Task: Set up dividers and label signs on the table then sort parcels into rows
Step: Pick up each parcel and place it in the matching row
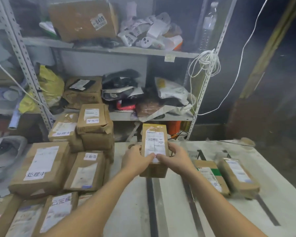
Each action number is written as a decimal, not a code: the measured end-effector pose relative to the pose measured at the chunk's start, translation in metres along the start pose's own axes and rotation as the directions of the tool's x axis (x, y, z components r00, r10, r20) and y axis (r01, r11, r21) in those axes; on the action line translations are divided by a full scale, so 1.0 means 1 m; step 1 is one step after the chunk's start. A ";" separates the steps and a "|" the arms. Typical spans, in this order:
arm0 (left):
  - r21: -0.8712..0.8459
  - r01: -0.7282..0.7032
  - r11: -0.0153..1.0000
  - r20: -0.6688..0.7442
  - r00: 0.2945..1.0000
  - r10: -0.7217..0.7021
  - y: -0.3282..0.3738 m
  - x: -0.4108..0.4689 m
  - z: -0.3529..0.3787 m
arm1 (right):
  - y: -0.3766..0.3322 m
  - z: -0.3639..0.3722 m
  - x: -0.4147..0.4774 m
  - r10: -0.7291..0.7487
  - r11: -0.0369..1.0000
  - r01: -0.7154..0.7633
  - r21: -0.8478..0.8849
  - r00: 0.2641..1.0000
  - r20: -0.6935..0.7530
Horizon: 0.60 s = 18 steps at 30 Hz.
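Above the desk [130, 211], both hands, left hand [137, 159] and right hand [174, 159], clasp a brown parcel [154, 146], fingers pressed against its sides; stacked parcels [61, 159] crowd the left, two parcels [225, 177] lie right, cluttered shelves [126, 50] behind.

Head-worn camera looks forward and down, close over the table [169, 202].

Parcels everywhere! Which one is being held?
The upright brown parcel at table centre, gripped by the left hand and right hand; the others lie untouched.

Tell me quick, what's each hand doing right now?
Left hand: closed on the parcel.
Right hand: closed on the same parcel.
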State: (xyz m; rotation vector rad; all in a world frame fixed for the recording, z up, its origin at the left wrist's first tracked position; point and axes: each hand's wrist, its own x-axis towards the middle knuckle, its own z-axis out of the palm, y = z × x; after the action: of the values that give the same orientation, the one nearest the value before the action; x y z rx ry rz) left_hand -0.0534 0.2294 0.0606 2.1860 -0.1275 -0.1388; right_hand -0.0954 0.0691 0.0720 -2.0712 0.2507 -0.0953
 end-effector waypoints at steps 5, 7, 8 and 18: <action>0.024 0.051 0.998 0.072 0.996 -0.053 0.033 0.007 0.083 | 0.068 -0.062 0.015 0.038 0.999 -0.038 -0.007 0.999 0.022; 0.044 0.100 0.994 0.090 0.991 -0.103 0.037 0.014 0.110 | 0.097 -0.076 0.025 0.062 0.997 -0.060 -0.049 0.997 0.051; 0.049 0.119 0.992 0.098 0.988 -0.123 0.039 0.017 0.122 | 0.110 -0.081 0.030 0.075 0.996 -0.071 -0.054 0.995 0.071; 0.125 0.363 0.923 0.144 0.914 -0.379 0.016 0.043 0.192 | 0.183 -0.065 0.070 0.239 0.966 -0.203 -0.161 0.939 0.248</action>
State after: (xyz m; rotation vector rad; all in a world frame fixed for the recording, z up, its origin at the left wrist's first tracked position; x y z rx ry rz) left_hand -0.0397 0.0595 -0.0394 2.2721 0.1967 -0.5407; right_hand -0.0635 -0.0884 -0.0581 -2.1447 0.3302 0.3443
